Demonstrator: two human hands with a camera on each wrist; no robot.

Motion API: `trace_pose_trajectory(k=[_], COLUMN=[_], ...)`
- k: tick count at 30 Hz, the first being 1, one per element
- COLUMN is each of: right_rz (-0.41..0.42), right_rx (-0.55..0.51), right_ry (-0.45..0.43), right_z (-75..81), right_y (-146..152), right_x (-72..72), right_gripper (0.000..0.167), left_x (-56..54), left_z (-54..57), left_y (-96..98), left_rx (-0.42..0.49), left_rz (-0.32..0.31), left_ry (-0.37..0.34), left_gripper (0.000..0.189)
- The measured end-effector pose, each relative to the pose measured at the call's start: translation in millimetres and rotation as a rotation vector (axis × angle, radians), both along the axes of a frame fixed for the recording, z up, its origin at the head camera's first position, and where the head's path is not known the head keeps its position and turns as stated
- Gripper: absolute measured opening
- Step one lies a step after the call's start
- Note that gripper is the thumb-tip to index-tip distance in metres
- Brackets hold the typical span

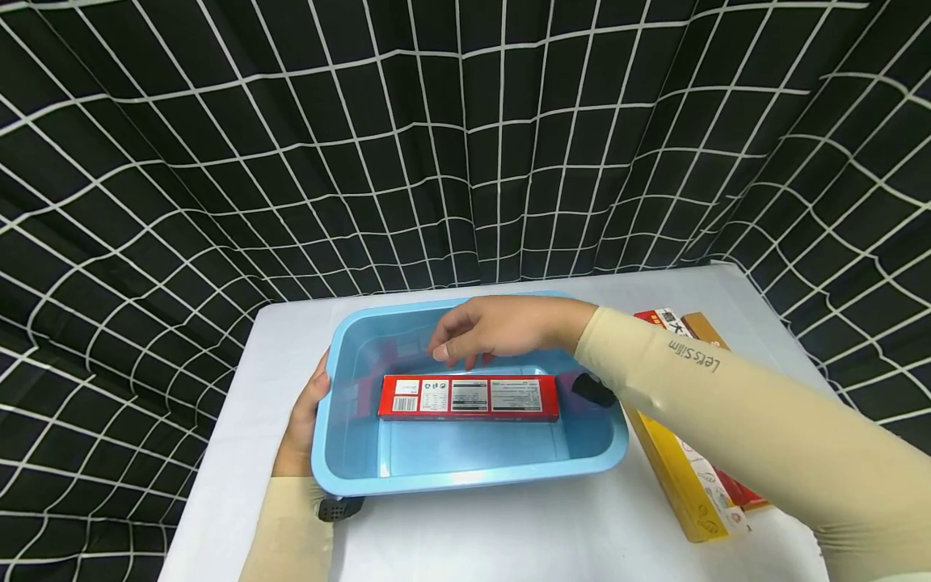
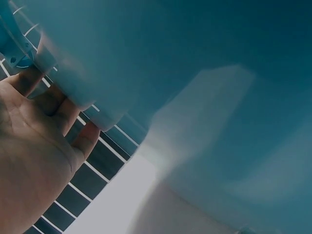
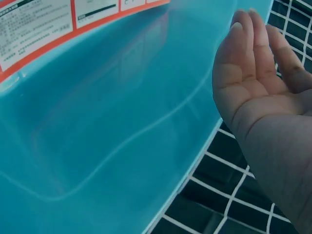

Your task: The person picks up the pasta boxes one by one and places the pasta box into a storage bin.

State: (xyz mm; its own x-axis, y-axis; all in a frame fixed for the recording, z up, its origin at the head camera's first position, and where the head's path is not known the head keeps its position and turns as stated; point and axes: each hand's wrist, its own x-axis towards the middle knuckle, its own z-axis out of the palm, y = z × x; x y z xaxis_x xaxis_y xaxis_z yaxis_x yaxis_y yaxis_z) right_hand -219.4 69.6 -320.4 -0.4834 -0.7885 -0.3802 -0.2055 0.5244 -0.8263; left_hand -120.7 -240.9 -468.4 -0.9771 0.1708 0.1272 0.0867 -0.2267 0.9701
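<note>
- The box is being contained in the bin, lengthwise, with white printed panels and a barcode being turned to the head camera; the fine lettering is being lost to its small size.
- In the right wrist view the box is being cut off by the upper left edge, while its faint red reflection is being thrown back by the bin wall.
- The bin is being touched at its left end by the left hand; the fingers are being laid slightly apart along the outer wall, not wrapped round it. Part of this hand is being hidden by the rim in the head view.
- In the left wrist view most of the frame is being filled by blurred blue plastic, so the bin's edges there are being made hard to trace.
- The right hand is being held over the bin, just beyond the box and apart from it; the fingers are being kept loosely bent, gripping nothing. The far rim is being partly covered by this hand.
- The yellow box and a brown item are being crossed by the right sleeve; red packaging is also being partly covered, its full outline impossible to tell.
- All are being backed by a gridded curtain.
</note>
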Motion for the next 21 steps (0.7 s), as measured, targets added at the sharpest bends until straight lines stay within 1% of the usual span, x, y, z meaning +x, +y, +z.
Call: trace_pose_trajectory(k=[5, 9, 14, 18, 21], right_rz=[-0.018, -0.032, -0.058, -0.084, -0.109], right_rx=[-0.003, 0.000, -0.012, -0.015, -0.008], right_ry=[0.002, 0.014, 0.034, 0.057, 0.070], right_z=[4.2, 6.6, 11.9, 13.1, 12.2], right_y=[9, 18, 30, 43, 52], right_x=[-2.7, -5.2, -9.5, -13.9, -16.7], right_gripper=[0.037, 0.040, 0.041, 0.041, 0.043], left_x=[0.4, 0.3, 0.7, -0.3, -1.2], left_z=[0.9, -0.2, -1.0, -1.3, -1.2], left_y=[1.1, 1.0, 0.9, 1.3, 0.9], left_rx=[0.002, -0.002, -0.003, -0.001, 0.006], left_rz=[0.003, 0.001, 0.013, 0.016, 0.002], left_ry=[0.002, 0.008, 0.010, 0.009, 0.009], left_gripper=[0.072, 0.072, 0.072, 0.072, 0.072])
